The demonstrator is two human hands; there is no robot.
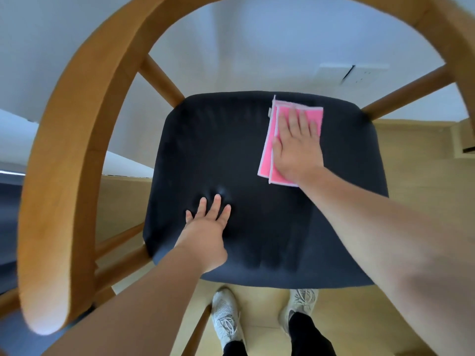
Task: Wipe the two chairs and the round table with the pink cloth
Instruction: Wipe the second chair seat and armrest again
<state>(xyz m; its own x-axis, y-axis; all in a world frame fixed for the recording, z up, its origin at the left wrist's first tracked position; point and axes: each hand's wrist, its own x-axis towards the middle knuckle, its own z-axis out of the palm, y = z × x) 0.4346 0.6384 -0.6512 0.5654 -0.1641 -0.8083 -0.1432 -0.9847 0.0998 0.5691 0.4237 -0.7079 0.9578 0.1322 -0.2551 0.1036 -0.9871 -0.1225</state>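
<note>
While I lean over the chair (77, 155), my right hand (295, 142) lies flat on the pink cloth (267, 150), fingers stretched out and close together, palm pressing it down onto the dark seat cushion (257, 163). Not pinching anything, just spread flat on top. Cloth is folded, w/ a pale edging, and sits at the far right part of the cushion, near the back edge. One folded layer peeks out to the left of my hand.

My left hand (205, 227) is open too, fingers fanned a bit, tips touching the cushion near the front left; fabric dimples slightly just ahead of the fingertips. Holds nothing. The two hands are well apart on the seat.

Chair's curved wooden back/armrest arcs round the whole seat, w/ wooden spindles running down to it at far left and far right. Below the front edge of the seat I see my white sneakers (226, 317) on the light wood floor (411, 176), black trouser legs above them. White wall behind the chair, w/ a wall socket (359, 75) at upper right.
</note>
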